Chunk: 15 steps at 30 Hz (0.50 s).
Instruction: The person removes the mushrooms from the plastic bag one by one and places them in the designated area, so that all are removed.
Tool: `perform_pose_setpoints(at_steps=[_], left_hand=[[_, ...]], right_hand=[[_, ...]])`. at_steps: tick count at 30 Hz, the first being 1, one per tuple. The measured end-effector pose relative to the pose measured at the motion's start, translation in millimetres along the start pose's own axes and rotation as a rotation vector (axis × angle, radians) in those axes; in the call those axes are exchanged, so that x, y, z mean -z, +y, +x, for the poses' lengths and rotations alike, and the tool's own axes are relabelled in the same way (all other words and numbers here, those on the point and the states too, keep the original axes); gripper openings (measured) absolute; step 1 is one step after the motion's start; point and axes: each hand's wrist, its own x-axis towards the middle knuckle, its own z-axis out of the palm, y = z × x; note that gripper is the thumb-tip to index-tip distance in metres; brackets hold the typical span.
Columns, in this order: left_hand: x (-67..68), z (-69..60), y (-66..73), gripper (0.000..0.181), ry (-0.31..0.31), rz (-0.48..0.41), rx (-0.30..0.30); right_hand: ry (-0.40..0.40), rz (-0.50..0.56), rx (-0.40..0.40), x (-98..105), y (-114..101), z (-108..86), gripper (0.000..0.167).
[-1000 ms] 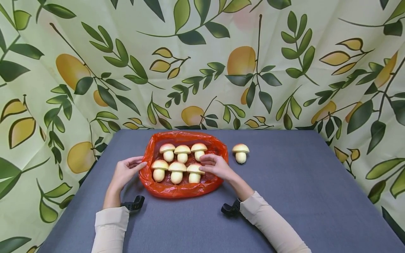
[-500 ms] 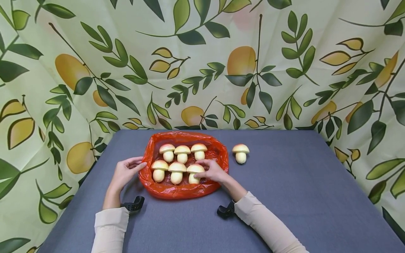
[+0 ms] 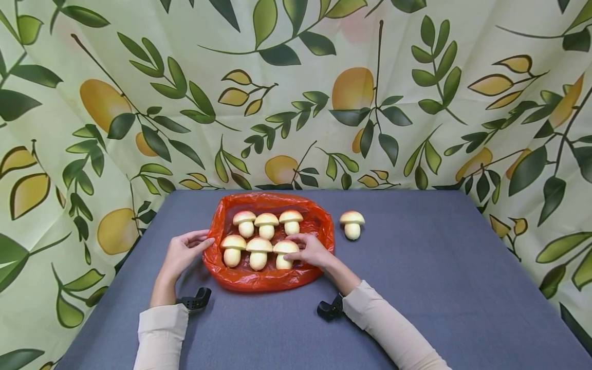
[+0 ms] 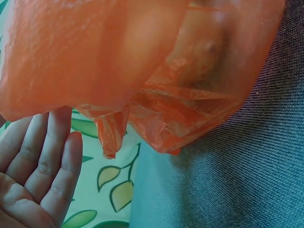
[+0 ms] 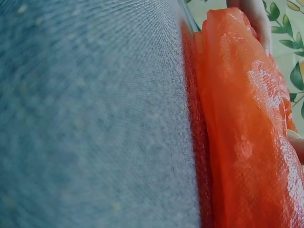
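A red plastic bag (image 3: 259,281), its rim rolled open, sits on the grey-covered table. Inside lie several toy mushrooms in two rows, such as the front left mushroom (image 3: 232,257). My right hand (image 3: 315,253) reaches over the bag's right side and pinches the front right mushroom (image 3: 282,247), thumb at the stem and fingers by the cap. At the bag's left rim, my left hand (image 3: 182,252) holds the plastic between thumb and fingers. The left wrist view shows its other fingers (image 4: 50,166) nearly straight under the red plastic. In the right wrist view the bag hides most of the right hand.
One more mushroom (image 3: 352,225) lies on the table (image 3: 416,257), right of the bag. A leaf-patterned cloth (image 3: 296,103) hangs behind and at the sides. Black wrist cameras (image 3: 196,299) sit close above the table below both hands.
My right hand has moved slightly left and down onto the front right mushroom, its thumb now at the stem; it then stays still. The left hand and the bag hold their place.
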Motion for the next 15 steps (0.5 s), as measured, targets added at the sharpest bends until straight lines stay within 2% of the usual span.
perform_pose_setpoints(at_steps=[15], left_hand=[[0.5, -0.5, 2.7, 0.043, 0.003, 0.033, 0.002]], right_hand=[[0.018, -0.003, -0.004, 6.4, -9.1, -1.4, 0.050]])
